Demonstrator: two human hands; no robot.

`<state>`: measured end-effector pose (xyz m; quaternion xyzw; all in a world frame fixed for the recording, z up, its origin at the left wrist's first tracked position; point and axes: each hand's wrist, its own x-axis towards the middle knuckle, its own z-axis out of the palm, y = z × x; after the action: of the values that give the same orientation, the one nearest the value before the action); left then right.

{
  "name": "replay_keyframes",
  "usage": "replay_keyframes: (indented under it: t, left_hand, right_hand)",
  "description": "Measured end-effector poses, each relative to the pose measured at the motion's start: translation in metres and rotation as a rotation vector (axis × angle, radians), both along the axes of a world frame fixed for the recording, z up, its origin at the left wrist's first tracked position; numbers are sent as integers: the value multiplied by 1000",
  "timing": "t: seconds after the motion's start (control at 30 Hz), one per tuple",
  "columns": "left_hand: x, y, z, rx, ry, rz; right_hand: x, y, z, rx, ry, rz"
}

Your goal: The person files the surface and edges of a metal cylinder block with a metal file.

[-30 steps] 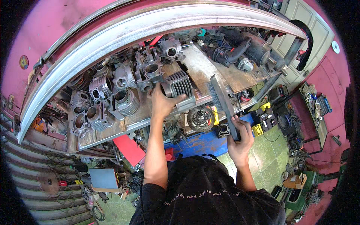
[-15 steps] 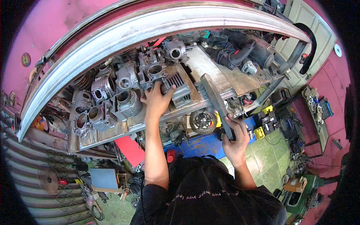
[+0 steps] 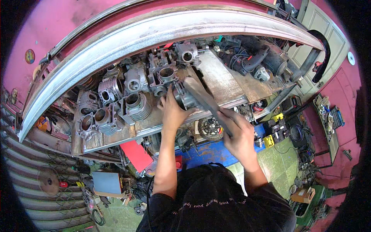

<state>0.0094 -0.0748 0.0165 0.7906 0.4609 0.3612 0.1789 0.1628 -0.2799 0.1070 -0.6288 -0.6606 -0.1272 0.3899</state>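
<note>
My left hand [image 3: 172, 110] rests on a finned grey engine cylinder [image 3: 184, 97] at the front of a wooden shelf [image 3: 216, 79]. My right hand [image 3: 237, 133] grips the lower end of a long flat grey metal tool [image 3: 203, 98], like a file. The tool's far end lies over the top of that cylinder. Several other grey engine cylinders [image 3: 133, 106] stand packed together on the shelf to the left of my left hand.
A curved metal rail [image 3: 154, 31] arches above the shelf. Black power tools [image 3: 247, 62] lie at the shelf's right end. Below the shelf are a round disc part [image 3: 210, 127], a red panel [image 3: 135, 154], a blue mat [image 3: 208, 150] and cluttered floor.
My right hand has swung the long tool left and up, from beside the shelf's edge onto the cylinder. My left hand has stayed on the cylinder.
</note>
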Motion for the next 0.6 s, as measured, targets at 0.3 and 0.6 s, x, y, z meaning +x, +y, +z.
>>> replay_keyframes:
  t: [0.3,0.6]
  left_hand:
    - [7,1,-3,18,-7,-31]
    - [1,3,-10,-34,15,82]
  right_hand:
    - [-9,107,13,-61,-153,-26]
    - [-48,28,38,-163,-369,-2]
